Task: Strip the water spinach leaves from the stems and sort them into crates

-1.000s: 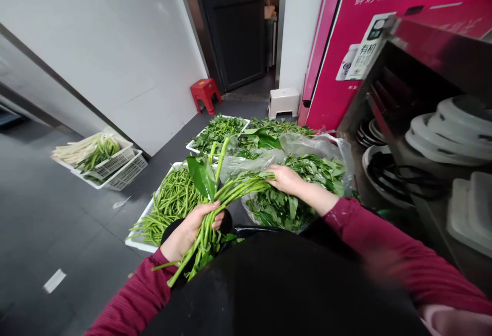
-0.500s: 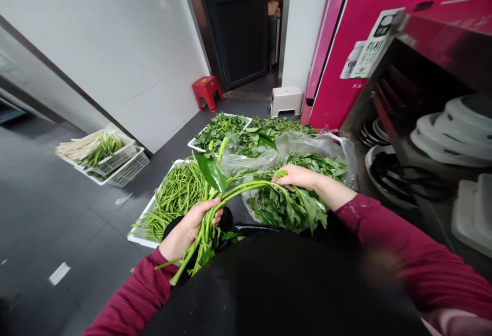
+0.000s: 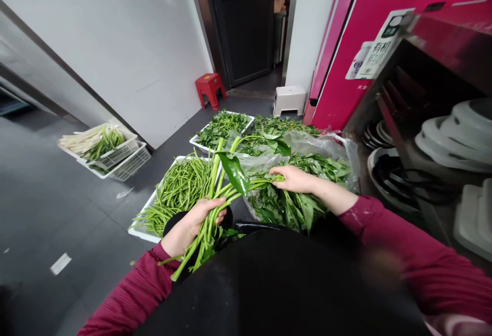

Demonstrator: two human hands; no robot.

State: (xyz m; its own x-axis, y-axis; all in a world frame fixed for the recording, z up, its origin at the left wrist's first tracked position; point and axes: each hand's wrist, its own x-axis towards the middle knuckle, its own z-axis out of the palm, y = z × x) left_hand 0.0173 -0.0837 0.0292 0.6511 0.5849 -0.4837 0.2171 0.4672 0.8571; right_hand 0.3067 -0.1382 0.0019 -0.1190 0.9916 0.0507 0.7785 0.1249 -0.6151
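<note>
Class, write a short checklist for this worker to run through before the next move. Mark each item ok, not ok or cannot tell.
1. Left hand closed round the stem bunch: ok.
2. Right hand on the same bunch, farther along: ok.
3. Plastic bag open, leaves showing: ok.
4. Floor free of litter: not ok, a white scrap lies there.
5. Held stems free of blemishes: cannot tell.
</note>
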